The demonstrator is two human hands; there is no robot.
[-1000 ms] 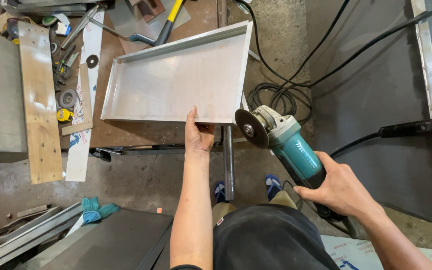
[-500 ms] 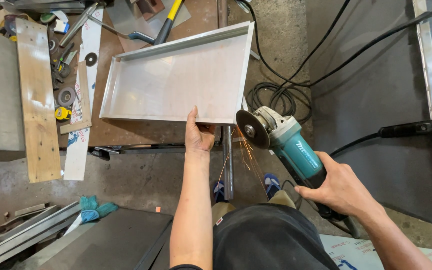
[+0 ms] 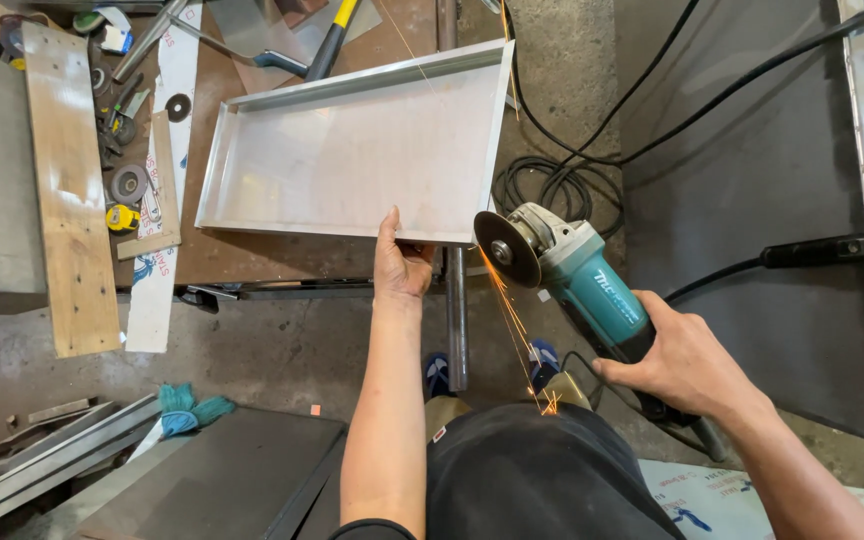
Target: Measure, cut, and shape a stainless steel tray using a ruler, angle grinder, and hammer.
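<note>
Tray (image 3: 352,150), stiff thin sheet metal with sharp rims, is being steadied at its near edge by the left hand (image 3: 402,265); grinder (image 3: 572,275) is being gripped, fingers wrapped, by the right hand (image 3: 687,360).

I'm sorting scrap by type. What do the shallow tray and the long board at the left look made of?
The tray looks like bare sheet metal, dull silver with folded rims; orange sparks fall where the grinder disc meets its corner. The board looks like unfinished wood, pale tan and grainy.
</note>
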